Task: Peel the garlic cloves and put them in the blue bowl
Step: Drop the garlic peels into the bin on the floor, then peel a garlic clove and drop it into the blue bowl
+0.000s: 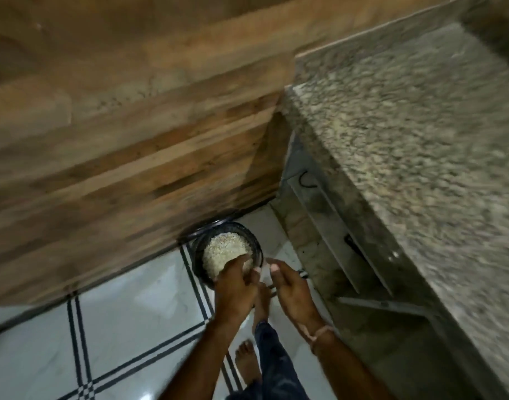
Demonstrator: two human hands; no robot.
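One bowl (256, 245), mouth upward, left hand (236, 287) gripping

Speckled granite counter (406, 140), glossy floor tiles (126, 327), wood-grain wall (117, 125)

The left hand (236, 287) reaches over the near rim of a dark round bowl (254, 241) heaped with pale flakes. The right hand (290, 290) is just beside it, with a small pale piece (265, 269) at their fingertips; the blur hides which hand holds it. A speckled stone desk (406, 140) runs along the right, above a white tiled floor (117, 327).
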